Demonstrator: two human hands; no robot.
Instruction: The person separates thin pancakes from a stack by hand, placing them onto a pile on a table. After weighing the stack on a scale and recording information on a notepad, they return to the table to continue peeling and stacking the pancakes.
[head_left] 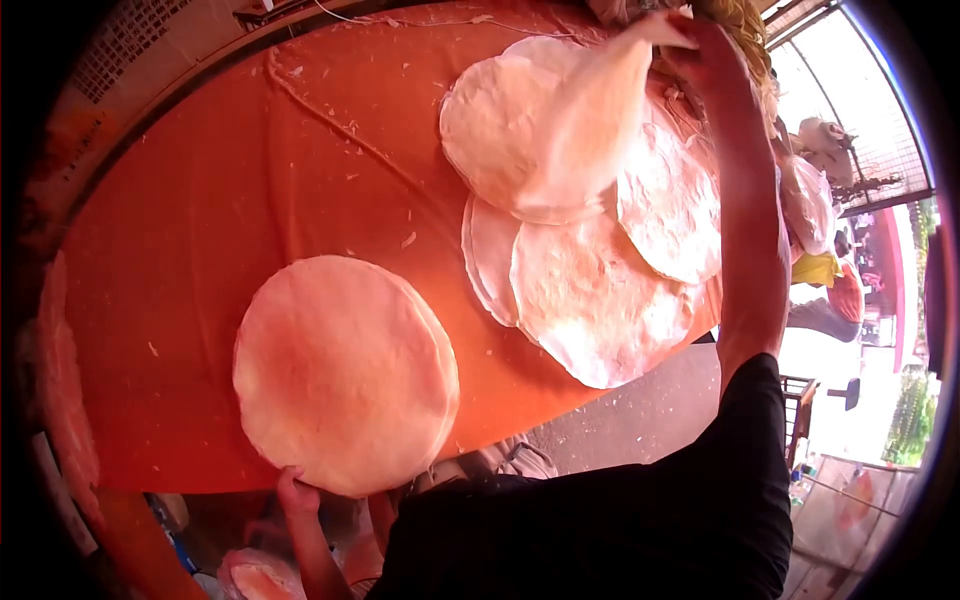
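My right hand (pixel 700 50) is stretched to the far right end of the table, pinching the edge of a thin round flatbread (pixel 595 115). That sheet is lifted, folded over and blurred by motion above a pile of pale flatbreads (pixel 490 130). More flatbreads (pixel 600 290) overlap just in front, one with its edge past the table's side. Close to me lies a neat round stack of flatbreads (pixel 345 370). At its near edge my left hand (pixel 297 492) grips the rim, thumb on top; the other fingers are mostly hidden.
An orange cloth (pixel 170 300) with creases and scattered flakes covers the table. Bags (pixel 805 200) hang or stand at the right, beside a wire mesh window (pixel 850 100). Below the table edge is a plastic bag (pixel 260 575). Grey floor (pixel 630 420) shows on the right.
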